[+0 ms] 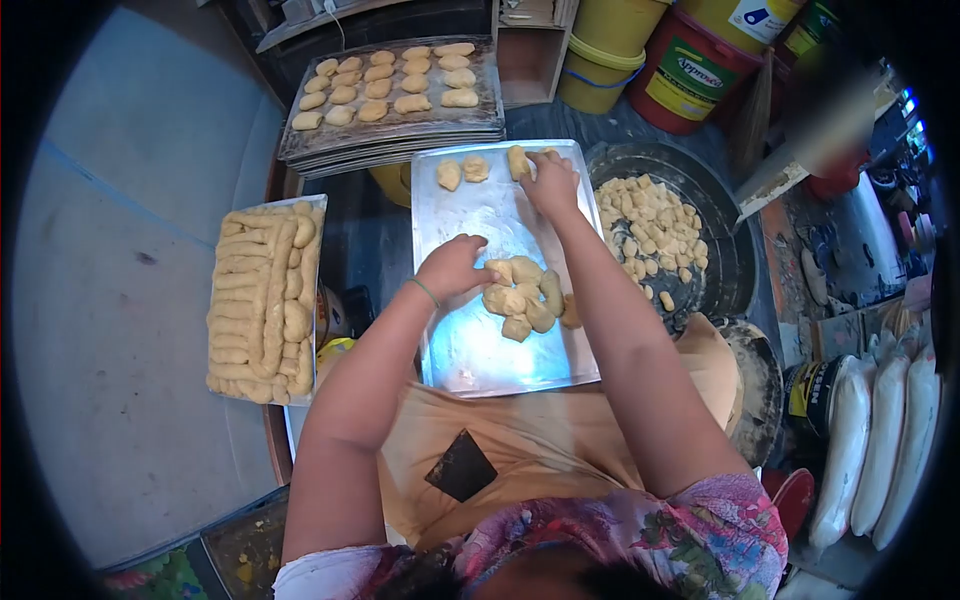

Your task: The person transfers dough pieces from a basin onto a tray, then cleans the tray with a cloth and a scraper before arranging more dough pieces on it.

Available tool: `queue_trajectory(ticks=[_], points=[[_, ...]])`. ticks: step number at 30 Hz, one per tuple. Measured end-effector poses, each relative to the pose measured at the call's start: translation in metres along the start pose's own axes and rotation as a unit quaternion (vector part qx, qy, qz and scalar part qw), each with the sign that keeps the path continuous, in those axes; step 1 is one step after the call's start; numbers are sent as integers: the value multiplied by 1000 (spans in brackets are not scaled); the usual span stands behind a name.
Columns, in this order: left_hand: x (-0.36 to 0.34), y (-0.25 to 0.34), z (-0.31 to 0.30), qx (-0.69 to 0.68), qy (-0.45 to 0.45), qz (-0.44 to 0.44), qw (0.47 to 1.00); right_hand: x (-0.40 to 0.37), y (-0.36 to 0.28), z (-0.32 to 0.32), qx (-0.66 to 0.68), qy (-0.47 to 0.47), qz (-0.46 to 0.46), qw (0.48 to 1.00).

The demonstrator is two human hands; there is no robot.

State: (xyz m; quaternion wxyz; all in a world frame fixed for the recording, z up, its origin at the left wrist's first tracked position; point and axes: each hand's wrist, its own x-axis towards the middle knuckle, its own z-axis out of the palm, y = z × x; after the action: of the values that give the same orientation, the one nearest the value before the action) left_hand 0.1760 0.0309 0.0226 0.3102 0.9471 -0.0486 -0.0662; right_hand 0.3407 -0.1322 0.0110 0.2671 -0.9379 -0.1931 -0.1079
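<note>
On the lap, from the head view: one tray (455, 350), bare metal, lying over a tan apron (410, 460). Far end: two dough pieces (448, 175) side by side at the left, a third (517, 162) at the right hand (552, 187), part of a fourth beyond its fingers. Right fingertips at the third piece; whether clamped on it or only resting, cannot tell.

Mid-tray: one pile (520, 298) of dough, roughly ten pieces, overlapping, count unsure. One further piece (570, 311) just beside it, partly behind the right forearm. Left hand (452, 268) at the pile's left edge, thumb and forefinger apart, thumb touching or very near the dough. One green band (425, 291) on the left wrist.

Beyond: one tray stack (490, 118); top tray bears twenty rolls (378, 88), five columns of four. Left: one tray of dough ropes (262, 300), packed, too many to count. Right: one black basin (735, 255) of small cut lumps (655, 225), dozens. Lower right: three white bags (885, 445).
</note>
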Motion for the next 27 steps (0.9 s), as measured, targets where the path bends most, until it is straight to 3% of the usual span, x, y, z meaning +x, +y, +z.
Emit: queue_trajectory(ticks=[3, 7, 10, 13, 16, 20, 23, 27], points=[[6, 2, 9, -24, 25, 103, 994, 20, -12, 12, -112, -47, 15, 992], [13, 10, 4, -39, -84, 80, 992, 33, -15, 23, -124, -94, 20, 988], [19, 7, -5, -45, -13, 45, 998, 28, -28, 18, -93, -46, 34, 994], [32, -18, -9, -55, 144, 1, 988, 24, -36, 38, -46, 82, -92, 991], [35, -34, -25, -57, 233, -57, 969, 25, -45, 49, -79, 24, -185, 979], [42, -61, -39, -16, 245, -48, 968, 26, -52, 46, -116, -39, -70, 990], [39, -61, -42, -7, 196, -32, 980, 18, -45, 43, -65, 64, -112, 989], [45, -66, -33, 3, 199, -29, 980, 28, 5, 14, 12, 58, 13, 998]])
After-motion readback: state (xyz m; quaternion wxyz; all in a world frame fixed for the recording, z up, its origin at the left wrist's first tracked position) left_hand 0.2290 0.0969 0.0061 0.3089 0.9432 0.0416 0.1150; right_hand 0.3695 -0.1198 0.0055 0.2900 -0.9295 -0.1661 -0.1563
